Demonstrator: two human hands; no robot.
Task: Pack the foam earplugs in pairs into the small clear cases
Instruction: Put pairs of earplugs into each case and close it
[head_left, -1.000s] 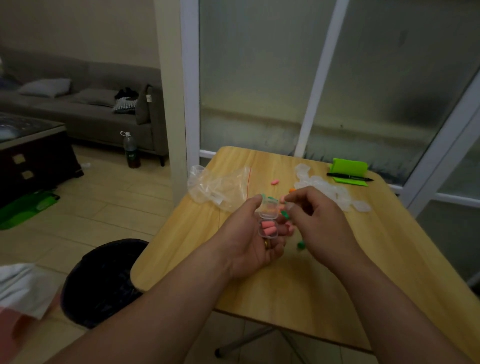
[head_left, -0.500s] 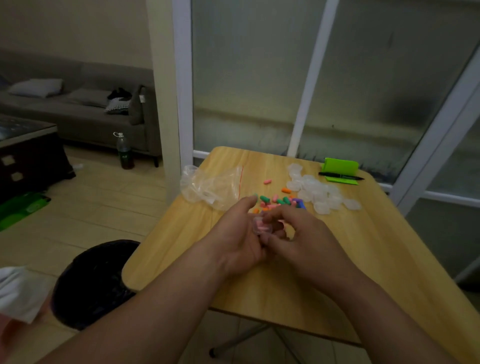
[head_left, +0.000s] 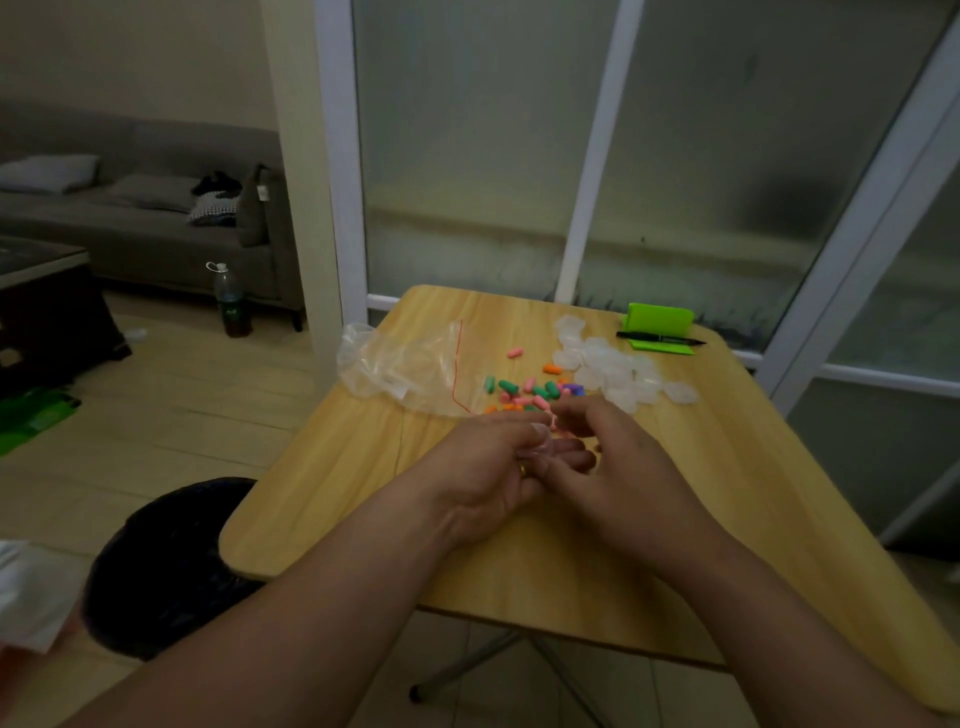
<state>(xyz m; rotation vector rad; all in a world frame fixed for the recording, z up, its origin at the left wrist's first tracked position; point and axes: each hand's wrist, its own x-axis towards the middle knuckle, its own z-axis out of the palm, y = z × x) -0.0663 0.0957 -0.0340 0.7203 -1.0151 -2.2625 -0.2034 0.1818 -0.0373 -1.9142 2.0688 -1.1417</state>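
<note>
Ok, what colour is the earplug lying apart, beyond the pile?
Pink; the lone earplug shows clearly in the head view.

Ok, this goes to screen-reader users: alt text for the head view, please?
A left hand and right hand together hold a small clear case, pink earplug showing, over a wooden table. Beyond lie loose coloured earplugs, empty clear cases, a plastic bag and a pen.

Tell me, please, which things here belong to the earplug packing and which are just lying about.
For the job: loose earplugs, spare clear cases, held case between left hand and right hand.
Lying about: plastic bag, green stand, black pen, floor bottle, black bin.
</note>
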